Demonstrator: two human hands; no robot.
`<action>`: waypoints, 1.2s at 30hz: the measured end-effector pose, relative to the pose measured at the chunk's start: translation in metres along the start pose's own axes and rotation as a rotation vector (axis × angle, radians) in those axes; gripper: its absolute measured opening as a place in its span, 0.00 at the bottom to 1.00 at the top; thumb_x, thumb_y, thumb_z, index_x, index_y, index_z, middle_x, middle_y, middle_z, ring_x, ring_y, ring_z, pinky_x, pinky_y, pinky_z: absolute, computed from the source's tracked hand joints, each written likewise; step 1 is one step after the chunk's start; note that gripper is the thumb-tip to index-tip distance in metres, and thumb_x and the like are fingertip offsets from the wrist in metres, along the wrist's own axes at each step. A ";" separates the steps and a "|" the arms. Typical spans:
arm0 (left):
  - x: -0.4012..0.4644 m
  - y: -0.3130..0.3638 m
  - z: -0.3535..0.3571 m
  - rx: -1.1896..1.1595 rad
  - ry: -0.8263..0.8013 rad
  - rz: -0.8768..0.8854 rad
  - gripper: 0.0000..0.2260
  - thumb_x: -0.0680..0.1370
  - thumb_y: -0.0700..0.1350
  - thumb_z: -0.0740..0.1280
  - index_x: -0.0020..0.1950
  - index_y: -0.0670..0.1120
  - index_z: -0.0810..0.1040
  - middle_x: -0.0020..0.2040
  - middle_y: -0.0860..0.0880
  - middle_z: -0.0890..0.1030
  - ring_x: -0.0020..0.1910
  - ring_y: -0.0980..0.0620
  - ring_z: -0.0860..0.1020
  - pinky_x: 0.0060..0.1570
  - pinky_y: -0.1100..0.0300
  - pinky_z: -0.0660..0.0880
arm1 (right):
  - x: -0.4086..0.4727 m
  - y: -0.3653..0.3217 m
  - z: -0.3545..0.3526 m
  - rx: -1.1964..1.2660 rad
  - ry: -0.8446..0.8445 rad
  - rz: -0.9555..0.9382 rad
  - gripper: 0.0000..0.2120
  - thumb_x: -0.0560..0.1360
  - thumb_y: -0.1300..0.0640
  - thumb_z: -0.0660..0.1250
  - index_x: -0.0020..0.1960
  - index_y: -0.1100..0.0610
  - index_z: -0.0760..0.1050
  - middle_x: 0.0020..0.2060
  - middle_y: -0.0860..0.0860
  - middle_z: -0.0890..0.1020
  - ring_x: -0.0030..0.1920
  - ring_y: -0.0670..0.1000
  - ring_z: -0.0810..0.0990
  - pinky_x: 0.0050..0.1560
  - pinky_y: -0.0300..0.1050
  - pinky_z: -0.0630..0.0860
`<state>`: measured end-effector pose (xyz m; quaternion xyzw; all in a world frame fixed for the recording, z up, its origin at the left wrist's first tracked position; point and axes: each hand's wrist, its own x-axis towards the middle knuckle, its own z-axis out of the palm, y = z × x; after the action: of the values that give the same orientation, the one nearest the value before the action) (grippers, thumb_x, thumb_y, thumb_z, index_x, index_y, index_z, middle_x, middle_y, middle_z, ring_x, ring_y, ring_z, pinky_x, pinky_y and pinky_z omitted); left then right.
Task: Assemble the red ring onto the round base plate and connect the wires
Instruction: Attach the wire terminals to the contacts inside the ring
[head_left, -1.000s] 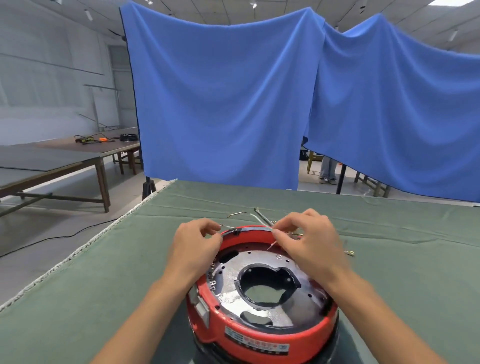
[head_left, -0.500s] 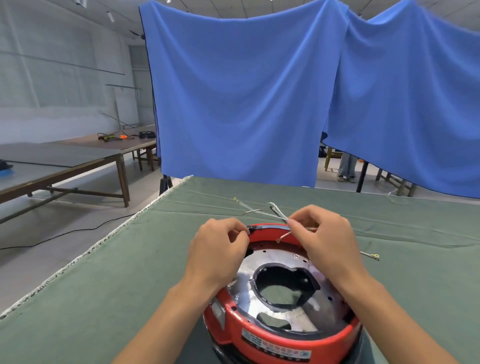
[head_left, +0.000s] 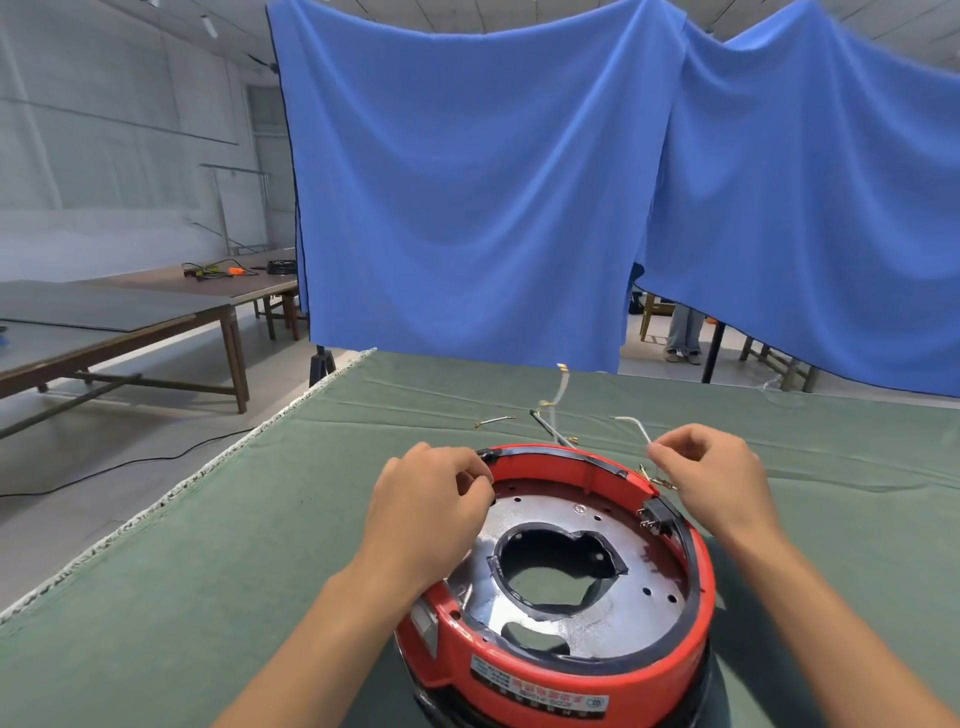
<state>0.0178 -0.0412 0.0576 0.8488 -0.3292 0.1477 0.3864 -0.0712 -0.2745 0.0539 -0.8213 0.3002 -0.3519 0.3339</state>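
Right fingers (head_left: 662, 453) pinched on thin white wire (head_left: 638, 425), left fingers (head_left: 470, 475) curled (grasp unclear) against glossy red ring (head_left: 561, 670).

Both forearms reach forward from the bottom edge. Left hand (head_left: 426, 512) at 10 o'clock of the ring — fingers curled (whether pinching, unclear). Right hand (head_left: 714, 480) at 2 o'clock — fingertips pinching a wire.

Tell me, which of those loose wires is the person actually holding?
The white wire arching up at the right: the right hand pinches it beside the red ring. The other wires lie untouched on the green cloth behind the ring.
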 end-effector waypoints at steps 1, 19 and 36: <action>0.000 0.000 0.000 -0.002 -0.010 0.005 0.07 0.75 0.45 0.65 0.42 0.52 0.83 0.31 0.61 0.73 0.44 0.55 0.73 0.45 0.59 0.63 | 0.001 -0.003 -0.002 -0.023 -0.018 -0.016 0.08 0.71 0.55 0.71 0.33 0.48 0.78 0.36 0.45 0.80 0.45 0.52 0.77 0.44 0.45 0.69; 0.002 -0.002 0.001 -0.039 -0.010 0.006 0.08 0.75 0.45 0.65 0.40 0.53 0.81 0.32 0.61 0.77 0.43 0.57 0.72 0.46 0.58 0.65 | -0.015 -0.037 -0.011 0.617 -0.018 -0.017 0.05 0.77 0.64 0.65 0.42 0.61 0.76 0.36 0.53 0.85 0.29 0.52 0.83 0.23 0.41 0.76; 0.000 0.013 -0.007 -0.657 -0.042 -0.044 0.12 0.77 0.36 0.65 0.34 0.42 0.79 0.25 0.54 0.77 0.25 0.62 0.74 0.29 0.71 0.70 | -0.070 -0.078 0.024 0.042 -0.232 -0.576 0.05 0.70 0.50 0.72 0.39 0.47 0.77 0.26 0.31 0.75 0.29 0.39 0.74 0.31 0.35 0.63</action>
<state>0.0091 -0.0422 0.0689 0.6887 -0.3485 0.0077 0.6357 -0.0727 -0.1685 0.0742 -0.9002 0.0077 -0.3420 0.2693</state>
